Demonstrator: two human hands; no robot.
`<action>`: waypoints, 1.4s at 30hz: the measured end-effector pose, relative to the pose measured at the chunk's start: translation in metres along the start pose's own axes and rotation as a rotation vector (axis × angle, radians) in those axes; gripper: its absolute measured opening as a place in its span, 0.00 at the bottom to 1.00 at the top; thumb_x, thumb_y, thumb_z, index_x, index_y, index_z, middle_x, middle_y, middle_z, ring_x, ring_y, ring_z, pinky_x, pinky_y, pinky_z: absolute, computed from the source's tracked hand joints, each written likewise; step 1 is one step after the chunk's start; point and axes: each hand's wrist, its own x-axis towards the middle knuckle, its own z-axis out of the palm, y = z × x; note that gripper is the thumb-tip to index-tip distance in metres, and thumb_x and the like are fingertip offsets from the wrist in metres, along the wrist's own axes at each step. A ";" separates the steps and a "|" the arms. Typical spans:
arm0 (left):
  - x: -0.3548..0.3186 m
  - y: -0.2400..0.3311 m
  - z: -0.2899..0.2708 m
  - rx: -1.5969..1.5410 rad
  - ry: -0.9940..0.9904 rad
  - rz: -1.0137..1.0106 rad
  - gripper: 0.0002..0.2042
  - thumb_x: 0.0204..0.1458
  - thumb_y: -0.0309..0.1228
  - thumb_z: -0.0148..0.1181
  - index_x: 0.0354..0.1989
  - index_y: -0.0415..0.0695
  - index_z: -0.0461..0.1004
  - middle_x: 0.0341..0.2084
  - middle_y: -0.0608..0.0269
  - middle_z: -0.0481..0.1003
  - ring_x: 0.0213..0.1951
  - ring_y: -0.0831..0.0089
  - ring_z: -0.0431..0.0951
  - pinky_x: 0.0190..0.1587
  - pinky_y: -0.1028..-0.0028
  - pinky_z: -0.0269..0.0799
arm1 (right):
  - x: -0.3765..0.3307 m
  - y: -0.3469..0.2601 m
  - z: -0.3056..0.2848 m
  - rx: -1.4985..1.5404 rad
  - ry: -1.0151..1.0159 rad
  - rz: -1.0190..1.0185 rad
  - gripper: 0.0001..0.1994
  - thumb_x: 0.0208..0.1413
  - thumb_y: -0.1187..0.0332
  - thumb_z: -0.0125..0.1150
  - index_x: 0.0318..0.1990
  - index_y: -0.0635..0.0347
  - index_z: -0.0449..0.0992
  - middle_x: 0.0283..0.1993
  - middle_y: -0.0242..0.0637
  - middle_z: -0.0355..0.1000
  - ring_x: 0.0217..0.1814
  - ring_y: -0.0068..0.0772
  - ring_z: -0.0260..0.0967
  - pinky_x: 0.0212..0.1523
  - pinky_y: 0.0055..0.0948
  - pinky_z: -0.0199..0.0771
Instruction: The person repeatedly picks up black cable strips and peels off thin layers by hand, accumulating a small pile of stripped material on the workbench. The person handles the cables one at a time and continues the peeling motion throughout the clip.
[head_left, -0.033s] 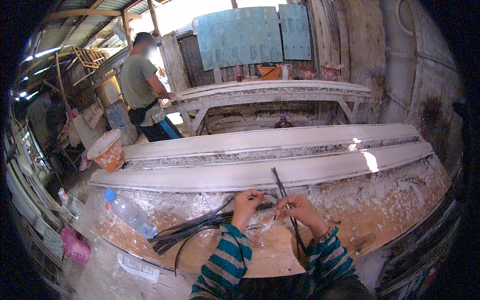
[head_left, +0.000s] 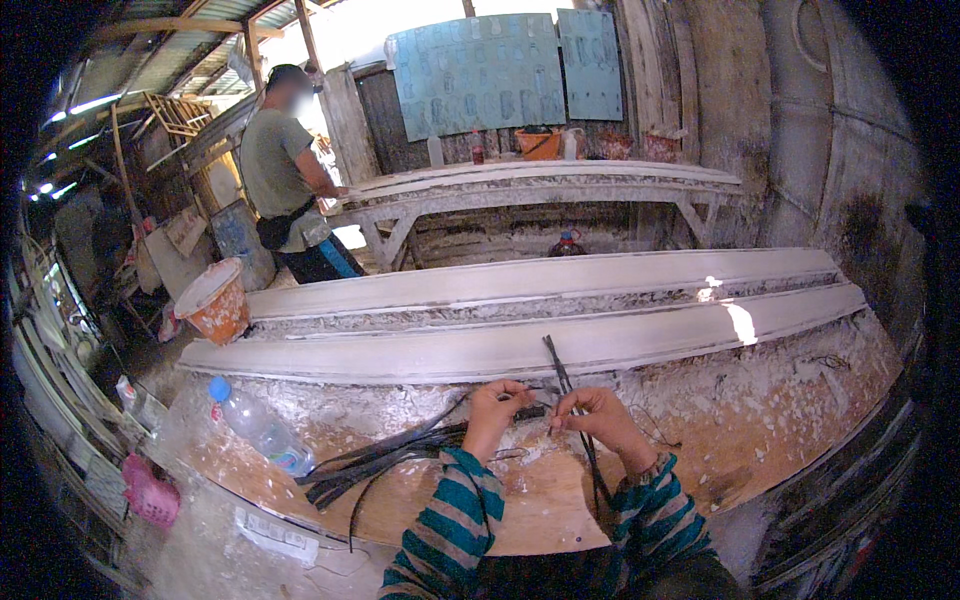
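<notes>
With fingertips pinched together, my left hand (head_left: 493, 412) grips a thin dark strip a little above the table. Close on its right, my right hand (head_left: 597, 418) pinches a black strip (head_left: 549, 430) whose short end sticks out below the fingers. I cannot make out whether both hands hold the same strip. A few long black strips (head_left: 556, 362) run from the white moulding down past my right hand toward my right sleeve. Under my left forearm lies a thick bundle of black strips (head_left: 385, 458), fanning out to the left.
Two long white mouldings (head_left: 480, 345) lie across the plaster-spattered table (head_left: 750, 450). A clear bottle with a blue cap (head_left: 255, 425) lies left of the bundle; an orange bucket (head_left: 220, 312) stands behind it. At a far bench (head_left: 540, 185), a person (head_left: 285, 175) works.
</notes>
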 end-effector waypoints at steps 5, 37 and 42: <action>-0.002 -0.002 0.001 -0.011 -0.110 -0.013 0.08 0.41 0.32 0.65 0.26 0.43 0.73 0.15 0.75 0.68 0.16 0.87 0.61 0.17 0.85 0.53 | 0.010 0.015 -0.005 -0.045 0.269 -0.125 0.04 0.41 0.73 0.62 0.22 0.60 0.72 0.25 0.30 0.72 0.31 0.22 0.67 0.36 0.24 0.67; 0.015 -0.015 -0.017 0.064 0.134 0.080 0.02 0.46 0.25 0.56 0.25 0.41 0.71 0.24 0.67 0.74 0.23 0.82 0.68 0.24 0.83 0.62 | 0.000 0.004 0.024 -0.075 -0.241 -0.091 0.10 0.47 0.64 0.61 0.34 0.59 0.77 0.46 0.38 0.66 0.50 0.34 0.61 0.52 0.32 0.60; 0.018 -0.020 -0.015 0.007 0.029 0.216 0.04 0.45 0.24 0.58 0.26 0.36 0.72 0.25 0.63 0.75 0.24 0.82 0.69 0.27 0.83 0.64 | -0.002 -0.008 0.015 -0.123 -0.063 -0.133 0.06 0.40 0.70 0.65 0.28 0.61 0.78 0.38 0.37 0.71 0.48 0.31 0.63 0.49 0.30 0.61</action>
